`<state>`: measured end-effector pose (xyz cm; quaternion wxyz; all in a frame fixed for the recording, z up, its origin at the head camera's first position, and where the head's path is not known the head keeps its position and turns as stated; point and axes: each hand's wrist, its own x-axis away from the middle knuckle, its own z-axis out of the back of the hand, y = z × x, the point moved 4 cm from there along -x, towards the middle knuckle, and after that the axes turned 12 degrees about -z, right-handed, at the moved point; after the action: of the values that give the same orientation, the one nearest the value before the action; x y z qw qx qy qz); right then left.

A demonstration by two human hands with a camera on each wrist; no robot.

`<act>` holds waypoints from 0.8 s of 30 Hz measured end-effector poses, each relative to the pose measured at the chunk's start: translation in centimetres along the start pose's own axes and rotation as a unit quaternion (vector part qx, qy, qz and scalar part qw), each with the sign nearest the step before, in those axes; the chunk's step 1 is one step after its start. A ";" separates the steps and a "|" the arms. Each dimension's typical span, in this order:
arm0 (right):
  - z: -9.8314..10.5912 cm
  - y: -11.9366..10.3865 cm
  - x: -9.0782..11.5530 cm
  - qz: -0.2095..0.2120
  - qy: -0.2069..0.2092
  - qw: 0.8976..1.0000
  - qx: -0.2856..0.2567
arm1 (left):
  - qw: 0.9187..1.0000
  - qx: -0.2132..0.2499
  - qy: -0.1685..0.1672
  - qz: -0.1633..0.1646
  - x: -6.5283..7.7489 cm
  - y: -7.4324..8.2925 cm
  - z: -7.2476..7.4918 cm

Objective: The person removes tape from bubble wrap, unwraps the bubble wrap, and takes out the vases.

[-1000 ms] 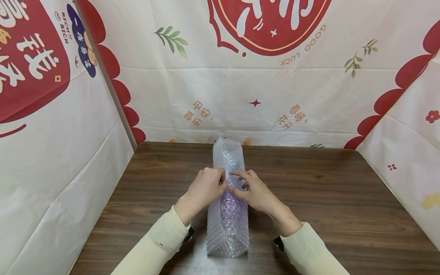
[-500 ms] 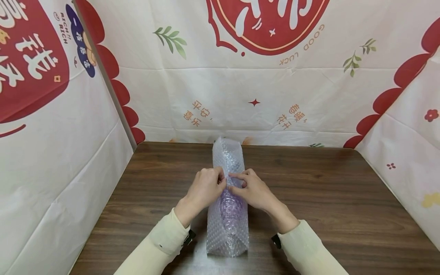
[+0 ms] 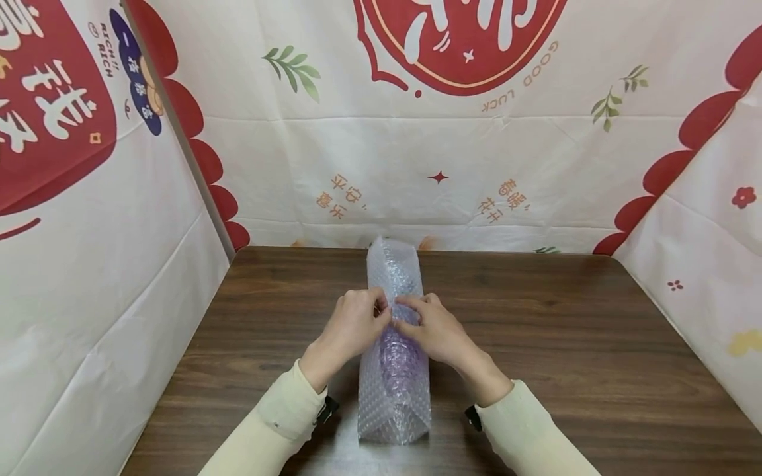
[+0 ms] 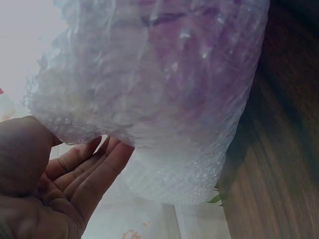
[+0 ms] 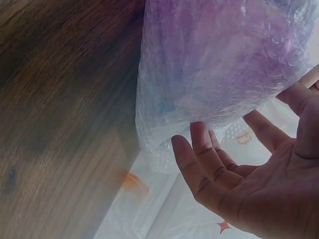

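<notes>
A long bundle of clear bubble wrap (image 3: 395,403) lies lengthwise on the table in the head view, with something purple inside that the wrap blurs. Along its top runs a raised seam. My left hand (image 3: 355,318) pinches the wrap at this seam, around the bundle's middle; in the left wrist view its thumb and fingers meet a fold of the bubble wrap (image 4: 169,84). Opposite it, my right hand (image 3: 439,332) rests its fingertips on the wrap, thumb and index finger apart beside the seam. The right wrist view shows its other fingers (image 5: 199,137) loosely extended against the bundle's side.
The brown wooden table (image 3: 536,330) spreads on both sides of the bundle. A white printed cloth (image 3: 286,165) hangs behind the table's far edge, and similar cloths stand at left and right. The bundle's far end reaches close to the back cloth.
Both hands stay at the seam with only slight finger shifts; the right thumb and index finger move a little left. The bundle keeps its place.
</notes>
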<state>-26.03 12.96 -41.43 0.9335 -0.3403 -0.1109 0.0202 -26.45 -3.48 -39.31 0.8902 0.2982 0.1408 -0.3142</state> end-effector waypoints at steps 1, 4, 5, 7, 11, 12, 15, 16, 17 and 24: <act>0.0 0.0 0.0 0.000 -0.002 1.000 0.000 | 1.000 0.004 0.000 0.002 0.0 0.0 0.0; -0.1 -0.1 0.0 -0.002 -0.005 1.000 0.005 | 1.000 0.011 -0.001 0.007 0.1 -0.2 0.2; -0.1 -0.1 0.0 -0.005 -0.003 1.000 0.007 | 1.000 0.012 -0.001 0.007 0.1 -0.2 0.2; 0.0 -0.1 -0.1 -0.009 0.002 1.000 0.015 | 1.000 0.013 -0.001 0.005 0.0 -0.2 0.3; 0.1 -0.3 -0.3 -0.013 0.011 0.999 0.032 | 1.000 0.015 -0.005 0.008 -0.1 -0.2 0.6; 0.1 -0.4 -0.4 -0.012 0.011 0.999 0.036 | 1.000 0.015 -0.008 0.010 -0.1 -0.2 0.6; 0.1 -0.5 -0.5 -0.014 0.021 0.999 0.047 | 1.000 0.013 -0.012 0.011 -0.1 -0.3 0.7; 0.1 -0.5 -0.5 -0.015 0.025 0.998 0.049 | 1.000 0.013 -0.013 0.011 -0.1 -0.3 0.8; 0.2 -0.5 -0.6 -0.016 0.029 0.998 0.049 | 1.000 0.012 -0.013 0.010 -0.2 -0.3 0.8; 0.1 -0.8 -0.5 -0.023 0.048 0.997 0.055 | 1.000 0.013 -0.009 0.012 -0.1 -0.4 1.2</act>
<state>-26.60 12.36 -40.96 0.9553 -0.2862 -0.0725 -0.0120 -26.68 -4.42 -38.50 0.8913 0.3085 0.1248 -0.3079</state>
